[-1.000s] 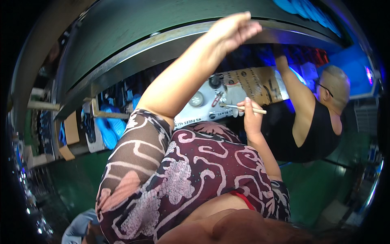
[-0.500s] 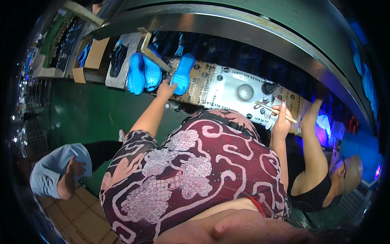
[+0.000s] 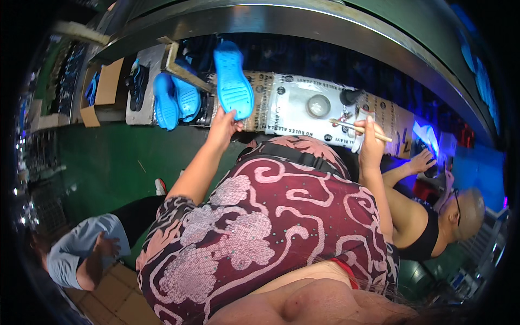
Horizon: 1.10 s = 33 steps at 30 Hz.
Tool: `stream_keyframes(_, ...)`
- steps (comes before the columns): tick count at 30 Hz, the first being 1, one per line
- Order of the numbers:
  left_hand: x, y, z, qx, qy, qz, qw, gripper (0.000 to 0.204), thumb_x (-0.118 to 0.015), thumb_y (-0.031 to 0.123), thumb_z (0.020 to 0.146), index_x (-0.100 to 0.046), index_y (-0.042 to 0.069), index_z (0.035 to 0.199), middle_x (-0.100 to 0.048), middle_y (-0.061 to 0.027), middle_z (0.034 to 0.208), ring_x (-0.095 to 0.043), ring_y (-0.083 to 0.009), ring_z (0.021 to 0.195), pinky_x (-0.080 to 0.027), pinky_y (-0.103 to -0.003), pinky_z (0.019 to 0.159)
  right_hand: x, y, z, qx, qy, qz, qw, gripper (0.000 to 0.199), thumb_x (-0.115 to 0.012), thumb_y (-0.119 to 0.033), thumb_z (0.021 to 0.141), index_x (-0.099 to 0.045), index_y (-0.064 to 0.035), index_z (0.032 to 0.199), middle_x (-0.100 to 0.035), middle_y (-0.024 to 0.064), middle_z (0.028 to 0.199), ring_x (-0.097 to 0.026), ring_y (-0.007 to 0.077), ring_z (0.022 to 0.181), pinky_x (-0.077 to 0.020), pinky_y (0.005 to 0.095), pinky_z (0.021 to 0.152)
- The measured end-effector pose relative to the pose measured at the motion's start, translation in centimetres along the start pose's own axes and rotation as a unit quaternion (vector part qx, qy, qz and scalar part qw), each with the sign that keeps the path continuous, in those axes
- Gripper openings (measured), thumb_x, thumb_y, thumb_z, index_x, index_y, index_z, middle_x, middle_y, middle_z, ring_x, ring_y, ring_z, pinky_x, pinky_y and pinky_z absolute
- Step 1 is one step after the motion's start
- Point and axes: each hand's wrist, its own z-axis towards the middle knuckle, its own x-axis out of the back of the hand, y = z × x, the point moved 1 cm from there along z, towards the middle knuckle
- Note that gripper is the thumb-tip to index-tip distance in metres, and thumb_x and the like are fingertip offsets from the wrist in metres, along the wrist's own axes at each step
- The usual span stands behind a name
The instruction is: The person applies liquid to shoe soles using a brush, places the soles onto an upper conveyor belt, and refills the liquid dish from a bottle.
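My left hand (image 3: pixel 223 129) grips one end of a bright blue shoe sole (image 3: pixel 234 81), thumb on its face, and holds it tilted up over the bench. In my right hand (image 3: pixel 371 144), fingers close round a slim brush (image 3: pixel 348 125) with a pale wooden handle, its tip pointing left above the taped white covering. A round translucent bowl (image 3: pixel 318 106) stands on that covering, left of the brush tip. Behind the brush is a small dark container (image 3: pixel 351 97). Left of the held sole lie more blue soles (image 3: pixel 166 102), side by side at the bench edge.
A metal rail (image 3: pixel 260 21) arches across the far side, with dark shoes beneath it. To the left are a wooden bracket (image 3: pixel 181 70), black shoes (image 3: pixel 136 84) and an open cardboard box (image 3: pixel 105 89). One co-worker (image 3: pixel 420 216) sits at my right; another person (image 3: pixel 89 246) is behind left.
My left hand has lifted the blue sole off the bench, turning it more upright. The brush has shifted slightly in view. The right-hand co-worker's arm has come down toward the bench.
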Motion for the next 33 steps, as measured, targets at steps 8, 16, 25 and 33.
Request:
stream_keyframes(8,-9.5,2.4,-3.4,-0.292,-0.020,0.293,0.910,0.029,-0.057,0.007,0.086,-0.047,-0.004,0.112,-0.060,-0.0116,0.098,-0.061,-0.0140,0.074,-0.051,-0.027,0.067,-1.1,-3.0,0.3,0.066,-0.076,0.023,0.995,0.034,-0.049,-0.020,0.094,-0.064,0.0034,0.076,-0.062,0.0082,0.068,-0.053,0.0113,0.062,-0.0420,0.0234,0.060)
stream_keyframes(16,-13.9,2.7,-3.3,-0.291,-0.059,0.241,0.924,0.028,-0.059,0.007,0.086,-0.050,-0.001,0.111,-0.062,-0.0099,0.100,-0.059,-0.0151,0.090,-0.047,-0.029,0.080,-2.8,-5.9,0.3,0.348,-0.160,-0.095,0.919,0.023,-0.055,-0.014,0.087,-0.065,-0.0047,0.069,-0.061,0.0056,0.064,-0.056,0.0199,0.064,-0.0406,0.0369,0.081)
stream_keyframes(25,-13.9,2.3,-3.3,-0.348,-0.067,0.243,0.903,0.027,-0.063,0.005,0.081,-0.053,-0.001,0.106,-0.062,-0.0106,0.098,-0.058,-0.0146,0.089,-0.046,-0.029,0.080,-3.1,-5.6,0.3,0.342,-0.135,-0.170,0.914,0.024,-0.054,-0.013,0.087,-0.065,-0.0057,0.067,-0.061,0.0047,0.064,-0.055,0.0184,0.064,-0.0403,0.0394,0.086)
stream_keyframes(33,-14.0,2.4,-3.2,-0.366,-0.059,0.276,0.887,0.026,-0.063,0.003,0.078,-0.054,0.000,0.102,-0.063,-0.0091,0.088,-0.059,-0.0138,0.081,-0.047,-0.028,0.074,-3.9,-6.2,0.5,0.405,-0.164,-0.190,0.879,0.021,-0.056,-0.012,0.085,-0.065,-0.0052,0.068,-0.059,0.0037,0.062,-0.055,0.0180,0.061,-0.0408,0.0388,0.085)
